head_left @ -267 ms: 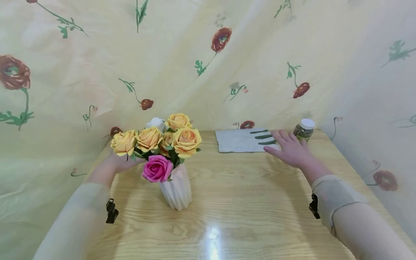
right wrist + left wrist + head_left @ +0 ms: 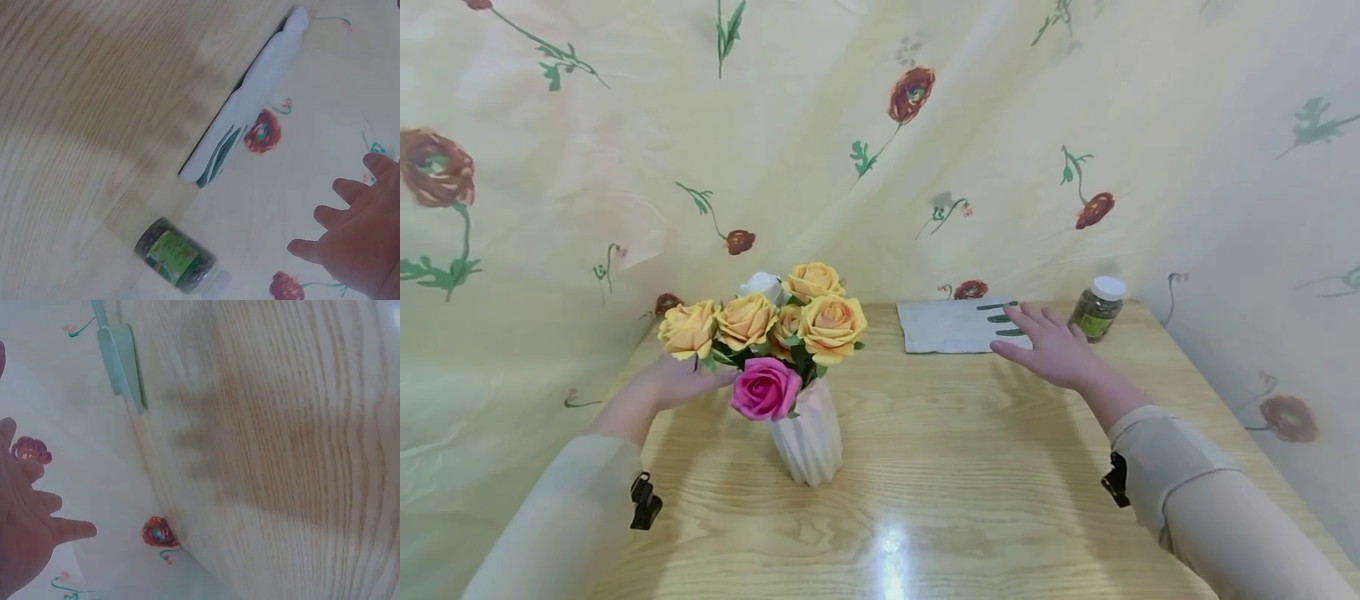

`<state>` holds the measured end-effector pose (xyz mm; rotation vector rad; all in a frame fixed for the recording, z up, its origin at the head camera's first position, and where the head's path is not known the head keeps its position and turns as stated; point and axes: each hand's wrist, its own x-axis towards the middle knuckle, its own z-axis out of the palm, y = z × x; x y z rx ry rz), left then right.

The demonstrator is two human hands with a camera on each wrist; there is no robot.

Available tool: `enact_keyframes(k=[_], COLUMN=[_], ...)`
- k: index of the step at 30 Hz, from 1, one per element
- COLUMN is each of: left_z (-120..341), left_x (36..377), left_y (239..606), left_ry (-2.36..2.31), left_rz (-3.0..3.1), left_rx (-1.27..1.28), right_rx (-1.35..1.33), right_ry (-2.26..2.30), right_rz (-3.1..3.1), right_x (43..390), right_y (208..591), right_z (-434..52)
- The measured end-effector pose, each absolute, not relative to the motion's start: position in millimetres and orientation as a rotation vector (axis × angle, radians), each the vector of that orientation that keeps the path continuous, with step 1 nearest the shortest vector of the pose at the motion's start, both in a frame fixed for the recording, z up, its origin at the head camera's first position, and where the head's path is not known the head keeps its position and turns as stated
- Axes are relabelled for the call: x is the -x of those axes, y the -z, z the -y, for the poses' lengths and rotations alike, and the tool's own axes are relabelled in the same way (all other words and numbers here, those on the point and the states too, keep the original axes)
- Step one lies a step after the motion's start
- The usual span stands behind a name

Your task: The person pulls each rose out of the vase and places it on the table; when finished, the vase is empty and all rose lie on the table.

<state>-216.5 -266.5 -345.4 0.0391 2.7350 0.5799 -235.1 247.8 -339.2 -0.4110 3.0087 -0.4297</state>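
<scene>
A ribbed white vase [image 2: 808,442] stands left of the table's middle. It holds several yellow roses [image 2: 830,324], one pink rose [image 2: 764,388] and a white one [image 2: 762,284]. My left hand [image 2: 681,379] is beside the bouquet on its left, fingers straight, partly hidden by the blooms; in the left wrist view the left hand [image 2: 25,534] is spread and holds nothing. My right hand [image 2: 1051,343] hovers flat with straight fingers over the near right edge of a grey cloth [image 2: 951,326] with green stems [image 2: 997,306] lying on it. The right wrist view shows the right hand [image 2: 353,234] spread, holding nothing.
A small jar with a white lid [image 2: 1098,308] stands at the back right, just right of my right hand; the jar [image 2: 178,256] also appears in the right wrist view. A floral sheet [image 2: 880,150] hangs behind and beside the wooden table [image 2: 970,467].
My right hand has slid left, away from the jar, over the cloth. My left arm has pulled back slightly toward me beside the bouquet.
</scene>
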Motion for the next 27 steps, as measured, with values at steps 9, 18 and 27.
enact_keyframes(k=[9, 18, 27], left_z=[261, 255, 243], left_x=[204, 194, 180], left_y=[354, 367, 376], left_ry=[-0.528, -0.71, -1.014], left_rz=[-2.857, -2.793, -2.757], left_rx=[-0.326, -0.342, -0.608], right_rx=[0.546, 0.675, 0.802], right_ry=[0.445, 0.471, 0.746], right_rz=[-2.992, -2.986, -2.898], right_x=[228, 215, 205], right_y=[337, 329, 320], right_z=[-225, -201, -184])
